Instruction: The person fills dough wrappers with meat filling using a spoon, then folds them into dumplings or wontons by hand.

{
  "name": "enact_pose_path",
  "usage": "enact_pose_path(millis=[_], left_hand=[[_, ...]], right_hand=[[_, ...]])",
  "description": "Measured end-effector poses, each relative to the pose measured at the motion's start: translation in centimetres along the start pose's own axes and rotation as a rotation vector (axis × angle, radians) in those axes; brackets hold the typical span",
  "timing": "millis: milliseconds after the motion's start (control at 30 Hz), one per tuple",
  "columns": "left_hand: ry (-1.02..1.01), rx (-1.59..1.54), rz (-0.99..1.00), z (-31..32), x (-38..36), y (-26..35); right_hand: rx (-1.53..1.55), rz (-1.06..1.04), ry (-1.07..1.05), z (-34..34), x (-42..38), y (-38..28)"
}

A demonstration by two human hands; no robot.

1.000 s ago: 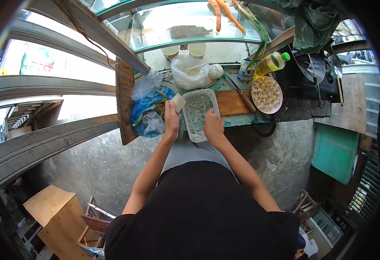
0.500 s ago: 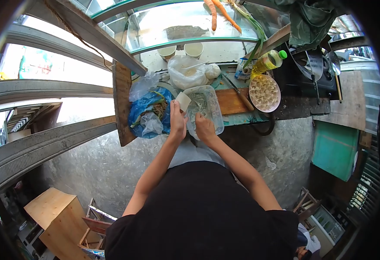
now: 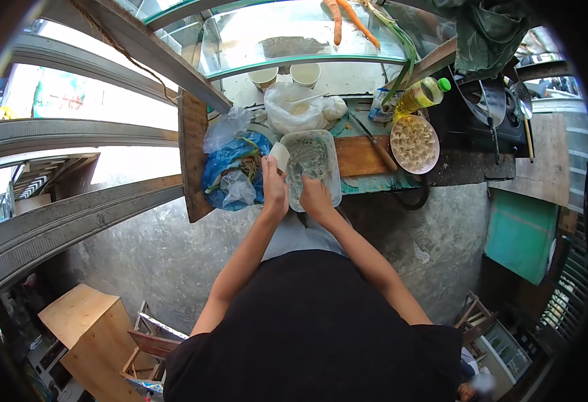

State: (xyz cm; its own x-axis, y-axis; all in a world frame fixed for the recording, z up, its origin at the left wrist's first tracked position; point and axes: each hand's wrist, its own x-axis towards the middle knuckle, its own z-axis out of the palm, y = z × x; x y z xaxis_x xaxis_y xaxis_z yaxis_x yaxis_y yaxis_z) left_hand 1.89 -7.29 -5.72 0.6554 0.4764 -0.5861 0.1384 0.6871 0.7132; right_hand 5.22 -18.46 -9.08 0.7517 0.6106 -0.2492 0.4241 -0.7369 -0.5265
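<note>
A stack of pale, flat wrappers [image 3: 280,155] is held in my left hand [image 3: 274,190], its fingers closed around the lower part. Just right of it, my right hand [image 3: 316,197] is over the near end of a clear plastic tub [image 3: 335,164]; its fingers are bent together, and what they hold, if anything, is too small to make out. Inside the tub is a greyish, wet-looking mixture. Left of my left hand lies a blue plastic bag [image 3: 215,175] with green and brown scraps.
A plate of several dumplings [image 3: 415,144], an oil bottle [image 3: 423,97] and a knife [image 3: 380,149] on a wooden board [image 3: 358,158] are to the right. Behind the tub sits a white bag [image 3: 294,114]. Carrots [image 3: 352,19] lie on the glass shelf. A stove [image 3: 458,127] stands far right.
The view has shifted slightly, moving the counter items rightward in the picture. The tub has turned a little and sits more upright in view. The wrappers remain in my left hand, tilted slightly differently.
</note>
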Motion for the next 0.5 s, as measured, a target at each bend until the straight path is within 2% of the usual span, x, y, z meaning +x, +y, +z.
enact_pose_path(millis=[133, 200, 300, 433, 500], left_hand=[[0.023, -0.051, -0.06, 0.4, -1.2, 1.4], [0.049, -0.024, -0.097, 0.8, -1.8, 1.6], [0.136, -0.066, -0.174, 1.1, -1.8, 1.3], [0.164, -0.132, -0.122, 1.2, -1.2, 0.7], [0.159, -0.126, -0.109, 1.3, -1.1, 0.5]], right_hand=[[-0.017, 0.1, 0.049, -3.3, 1.8, -0.6], [-0.16, 0.028, 0.179, -3.8, 2.8, 0.0], [-0.262, -0.061, 0.233, -2.9, 3.9, 0.8], [-0.239, -0.167, 0.153, -0.8, 3.3, 1.2], [-0.218, -0.31, 0.135, -0.2, 3.2, 1.1]])
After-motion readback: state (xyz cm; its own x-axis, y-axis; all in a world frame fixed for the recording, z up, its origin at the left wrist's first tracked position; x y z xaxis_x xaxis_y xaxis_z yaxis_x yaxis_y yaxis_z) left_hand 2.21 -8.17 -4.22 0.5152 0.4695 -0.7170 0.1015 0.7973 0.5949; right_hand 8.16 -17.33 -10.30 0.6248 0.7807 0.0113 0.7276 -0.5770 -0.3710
